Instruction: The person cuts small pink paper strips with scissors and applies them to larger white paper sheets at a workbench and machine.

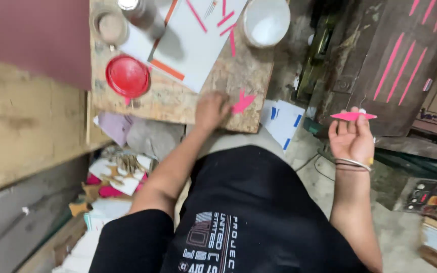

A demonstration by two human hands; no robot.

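My left hand (211,108) rests on a rough wooden board (178,98), fingers curled down. Its fingertips press the edge of a pink cut paper shape (244,102) lying near the board's front corner. My right hand (352,139) is raised off to the right, away from the board, palm toward me. It pinches a narrow pink paper piece with pointed ends (353,116) between its fingertips. Thin bangles circle that wrist.
On the board lie a red lid (127,76), a white sheet with pink strips (198,35), a white bowl (265,21), a tape roll (110,25) and a metal can (137,9). A dark panel with pink strips (395,60) stands right. Paper scraps (122,169) litter the floor.
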